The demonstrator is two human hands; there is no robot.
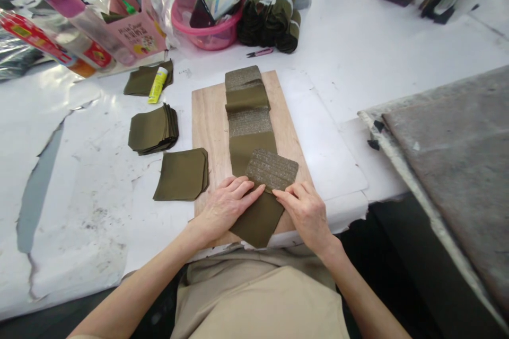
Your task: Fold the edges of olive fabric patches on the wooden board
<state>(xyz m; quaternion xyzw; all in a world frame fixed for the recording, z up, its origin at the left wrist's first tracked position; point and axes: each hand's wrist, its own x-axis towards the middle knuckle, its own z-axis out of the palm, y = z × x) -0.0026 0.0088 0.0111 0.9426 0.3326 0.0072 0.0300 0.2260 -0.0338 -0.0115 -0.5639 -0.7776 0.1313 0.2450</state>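
An olive-green fabric piece (258, 220) lies slanted at the near edge of a wooden board (207, 132), with a speckled, ribbed patch (274, 168) along its upper end. My left hand (225, 204) rests palm down on its left side, fingers flat and thumb stretched to the seam. At the seam's right end, my right hand (304, 209) pinches the fabric between thumb and bent fingers. Beyond my hands, a row of overlapping olive fabric pieces (252, 148) with similar speckled strips (249, 121) runs up the board. The fingers cover part of the seam.
Olive fabric stacks (178, 175) (149, 130) sit left of the board, with a yellow tube (158, 85) on another. Behind are a pink basket (214, 37), tied fabric rolls (270, 16), small snips (260, 53) and bottles (85, 50). A grey-brown slab (449, 153) stands at right.
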